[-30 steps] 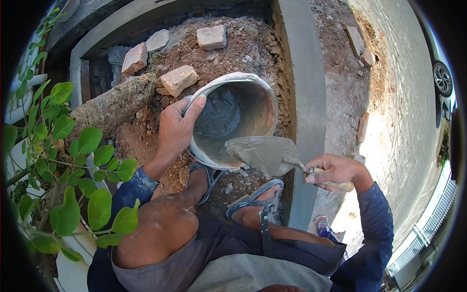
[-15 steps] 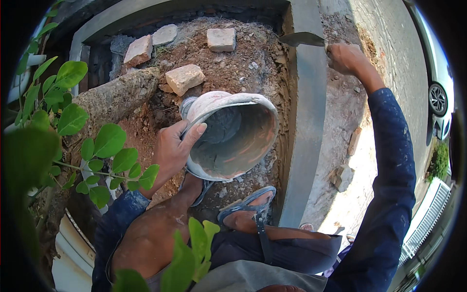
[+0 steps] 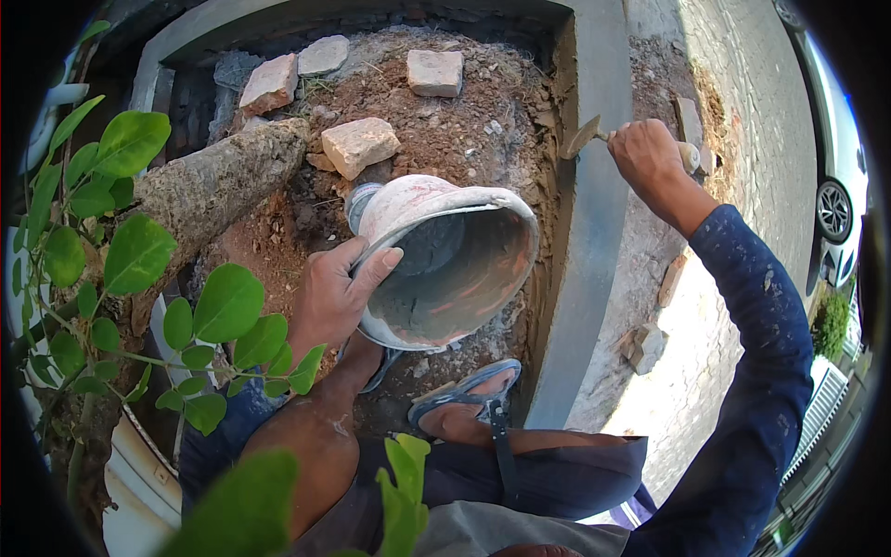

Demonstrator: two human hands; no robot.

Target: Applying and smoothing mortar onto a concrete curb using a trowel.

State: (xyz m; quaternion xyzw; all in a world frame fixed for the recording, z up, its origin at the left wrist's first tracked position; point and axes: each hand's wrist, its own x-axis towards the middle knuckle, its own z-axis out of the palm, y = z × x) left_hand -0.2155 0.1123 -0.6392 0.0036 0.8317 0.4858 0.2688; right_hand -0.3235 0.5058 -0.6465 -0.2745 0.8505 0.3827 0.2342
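My left hand (image 3: pixel 329 292) grips the rim of a whitish bucket (image 3: pixel 408 200) from its left side, thumb over the edge. The bucket is tilted, its mouth toward me, and wet grey mortar (image 3: pixel 445 278) coats the inside. My right hand (image 3: pixel 647 158) is closed round the handle of a trowel (image 3: pixel 582 138). The trowel's blade is turned edge-on at the inner edge of the low cement-rendered wall (image 3: pixel 594 241), and the handle's pale end shows beyond my fist.
Inside the wall lie rough brick blocks (image 3: pixel 360 147) on loose soil. A thick tree trunk (image 3: pixel 218 181) and leafy twigs (image 3: pixel 139 251) crowd the left. My sandalled foot (image 3: pixel 473 395) stands beside the wall. Stone chunks (image 3: pixel 643 348) lie outside it; a parked car (image 3: pixel 835 176) is far right.
My right hand has moved down along the wall toward me, and the trowel has turned from lying broad across the wall top to its inner edge. My left hand still holds the bucket.
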